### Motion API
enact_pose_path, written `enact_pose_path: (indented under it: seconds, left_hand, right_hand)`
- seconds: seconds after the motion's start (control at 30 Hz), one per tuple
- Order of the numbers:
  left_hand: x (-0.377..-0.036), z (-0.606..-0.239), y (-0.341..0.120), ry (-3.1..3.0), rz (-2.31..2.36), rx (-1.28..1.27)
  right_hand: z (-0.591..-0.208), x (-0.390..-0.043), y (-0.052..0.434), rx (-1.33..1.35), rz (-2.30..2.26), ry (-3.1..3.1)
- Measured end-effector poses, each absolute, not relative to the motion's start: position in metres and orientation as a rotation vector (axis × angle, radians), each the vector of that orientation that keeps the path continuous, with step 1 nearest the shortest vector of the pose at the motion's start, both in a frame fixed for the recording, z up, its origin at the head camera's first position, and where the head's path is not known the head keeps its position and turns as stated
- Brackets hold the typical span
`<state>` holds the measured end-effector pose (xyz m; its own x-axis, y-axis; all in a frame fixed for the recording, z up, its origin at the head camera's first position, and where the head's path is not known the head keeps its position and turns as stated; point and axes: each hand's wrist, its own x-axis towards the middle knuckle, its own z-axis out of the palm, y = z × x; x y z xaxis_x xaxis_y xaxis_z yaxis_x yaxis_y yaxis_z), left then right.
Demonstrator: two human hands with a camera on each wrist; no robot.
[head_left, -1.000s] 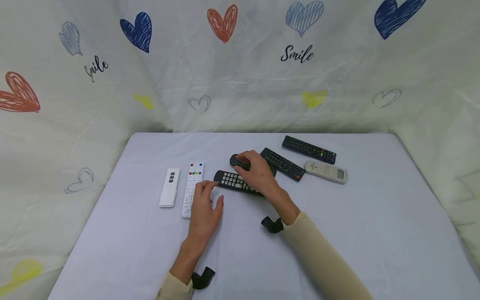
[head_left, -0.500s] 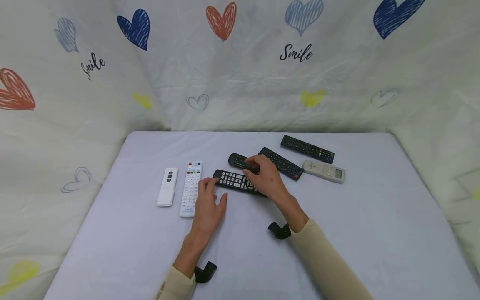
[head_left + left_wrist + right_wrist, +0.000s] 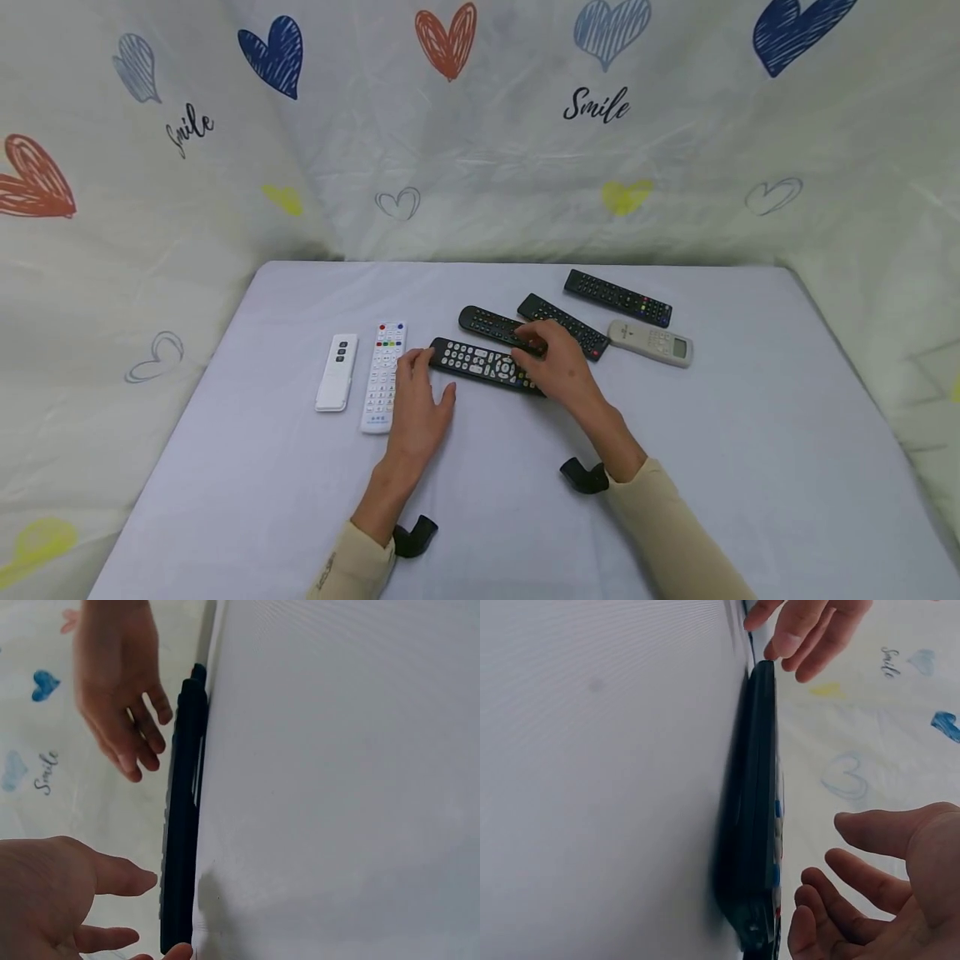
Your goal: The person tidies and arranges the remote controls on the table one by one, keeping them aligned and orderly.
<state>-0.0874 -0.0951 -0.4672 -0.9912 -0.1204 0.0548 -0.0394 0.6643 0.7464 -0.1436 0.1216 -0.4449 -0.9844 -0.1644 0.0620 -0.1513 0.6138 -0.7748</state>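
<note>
Since the previous frame, the right hand (image 3: 561, 368) has slid rightward over the round-ended remote (image 3: 491, 323), baring more of its dark keys. From the head view, its thumb and fingers stand apart above that remote's right end; whether they touch it I cannot tell. The left hand (image 3: 416, 417), loosely bent with its thumb apart, reaches the left end of the large-button remote (image 3: 474, 362), a black plastic bar with pale, rounded keys, lying between the hands on smooth white cloth (image 3: 480, 500). Beside the left hand lie a many-keyed white remote (image 3: 381, 379) and a plain white slab remote (image 3: 337, 372).

From the left wrist, a black remote shows edge-on as a thick bar, a left fingertip at its near end.

From the right wrist, the black casing has an angled end; the right fingers curve loosely, holding nothing.
</note>
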Motion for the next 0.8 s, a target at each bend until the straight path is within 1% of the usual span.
enact_pose_path:
  seconds: [0.3, 0.8]
  left_hand:
    - [-0.094, -0.472, -0.094, -2.798, -1.272, 0.136]
    - [-0.097, -0.473, -0.097, -2.813, -1.26, 0.125]
  right_hand:
    - [-0.448, -0.135, 0.137, -0.291, -1.269, 2.802]
    - [-0.453, -0.128, 0.145, -0.32, -1.07, 2.827]
